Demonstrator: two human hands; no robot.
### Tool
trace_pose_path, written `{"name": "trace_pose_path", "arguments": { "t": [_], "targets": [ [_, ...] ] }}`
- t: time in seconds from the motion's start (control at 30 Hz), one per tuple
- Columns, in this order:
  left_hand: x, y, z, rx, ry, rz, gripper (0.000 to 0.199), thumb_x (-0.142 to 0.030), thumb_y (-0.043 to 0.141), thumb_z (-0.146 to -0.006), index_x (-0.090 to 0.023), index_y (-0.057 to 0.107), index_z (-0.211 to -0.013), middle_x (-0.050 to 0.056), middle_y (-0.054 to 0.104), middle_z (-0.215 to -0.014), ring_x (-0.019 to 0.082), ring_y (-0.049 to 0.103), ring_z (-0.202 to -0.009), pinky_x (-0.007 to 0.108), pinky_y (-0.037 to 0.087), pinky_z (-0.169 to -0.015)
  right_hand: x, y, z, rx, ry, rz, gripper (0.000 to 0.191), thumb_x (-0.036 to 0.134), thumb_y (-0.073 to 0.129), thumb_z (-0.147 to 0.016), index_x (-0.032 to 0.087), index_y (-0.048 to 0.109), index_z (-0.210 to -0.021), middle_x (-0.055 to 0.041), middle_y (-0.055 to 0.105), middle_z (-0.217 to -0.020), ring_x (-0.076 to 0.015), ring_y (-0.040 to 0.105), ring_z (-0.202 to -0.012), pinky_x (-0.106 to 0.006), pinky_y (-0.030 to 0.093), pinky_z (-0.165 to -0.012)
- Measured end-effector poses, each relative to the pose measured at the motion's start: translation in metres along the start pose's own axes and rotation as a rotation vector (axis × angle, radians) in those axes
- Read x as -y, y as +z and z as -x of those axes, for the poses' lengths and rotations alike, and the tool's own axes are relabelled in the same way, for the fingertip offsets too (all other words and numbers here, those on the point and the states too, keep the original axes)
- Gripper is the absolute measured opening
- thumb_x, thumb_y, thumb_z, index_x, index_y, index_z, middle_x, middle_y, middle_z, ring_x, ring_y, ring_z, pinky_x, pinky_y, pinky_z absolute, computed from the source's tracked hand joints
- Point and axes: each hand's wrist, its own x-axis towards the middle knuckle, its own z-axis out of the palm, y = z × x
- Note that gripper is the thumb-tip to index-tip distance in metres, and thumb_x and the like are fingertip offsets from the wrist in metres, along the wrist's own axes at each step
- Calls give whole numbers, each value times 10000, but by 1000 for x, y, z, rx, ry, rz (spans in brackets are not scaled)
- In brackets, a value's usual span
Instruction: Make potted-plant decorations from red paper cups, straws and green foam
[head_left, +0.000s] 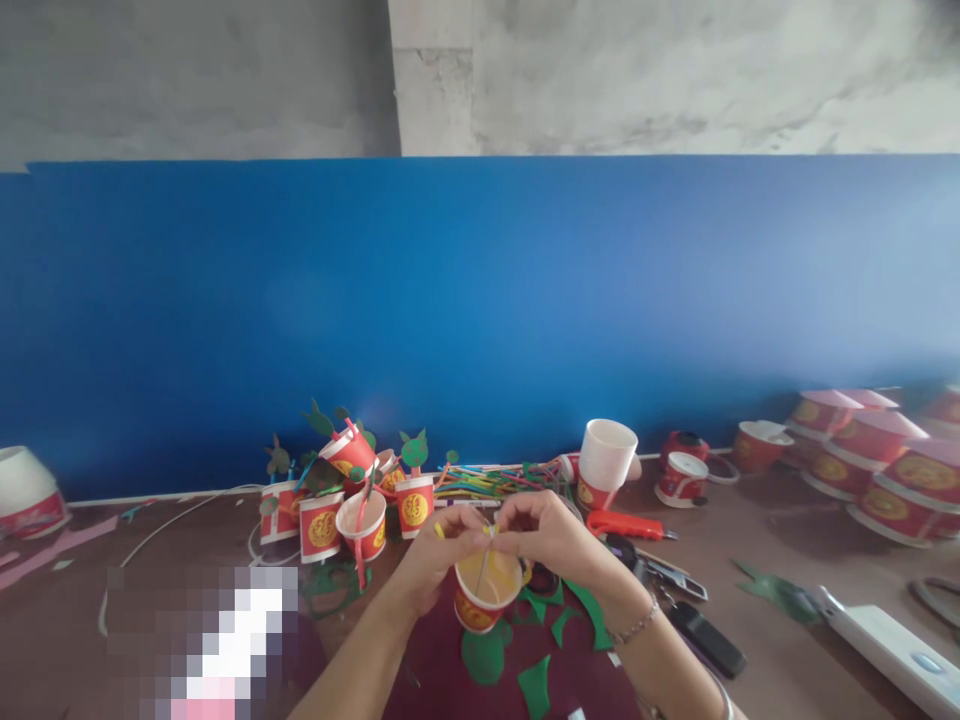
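Note:
My left hand and my right hand meet with pinched fingertips just above a red paper cup. Between them is a thin yellow strip, perhaps a pipe cleaner; a yellow end also shows by the left fingers. A thin pale string or stick runs from the fingertips down into the cup. The cup stands upright, its mouth facing me, with a gold emblem on its side. A round green cutout is at its front. Fingers hide most of the strip.
Decorated red cups with green animal cutouts stand back left, beside coloured pipe cleaners. Green scraps lie in front. To the right are stacked white cups, an orange-handled cutter, keys with a black fob and a glue gun.

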Motion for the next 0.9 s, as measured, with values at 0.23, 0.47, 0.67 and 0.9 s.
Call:
{"name": "trace_pose_path", "arguments": {
  "t": [0.23, 0.47, 0.67, 0.9],
  "targets": [
    [-4, 6, 5, 73, -120, 135, 248, -270, 834, -517, -134, 632, -567, -9, 610, -610, 98, 561, -538, 206, 399, -541, 5, -2, 5, 139, 40, -150, 280, 367, 757, -614, 144, 589, -624, 66, 497, -458, -44, 402, -381, -162, 291, -383],
    [-4, 10, 3, -97, -128, 138, 234, -284, 804, -568, -135, 629, -608, -8, 617, -541, 95, 555, -482, 204, 398, -524, 2, 0, 2, 61, 15, -93, 284, 377, 731, -648, 148, 566, -679, 60, 499, -501, -56, 426, -423, -170, 319, -412],
    [-3, 12, 2, -117, -139, 168, 232, -285, 794, -583, -136, 624, -634, -4, 624, -545, 108, 568, -486, 217, 416, -532, 5, 2, 2, 61, 10, -76, 284, 391, 707, -677, 147, 561, -687, 63, 476, -514, -54, 406, -448, -174, 309, -433],
    [-12, 9, 1, -80, 32, -148, 272, -346, 751, -642, -149, 675, -815, 56, 700, -802, 192, 641, -745, 275, 460, -693, 1, 3, -3, -56, -1, -186, 311, 416, 708, -671, 150, 552, -709, 72, 481, -496, -55, 407, -414, -178, 325, -417]
  ]
}}
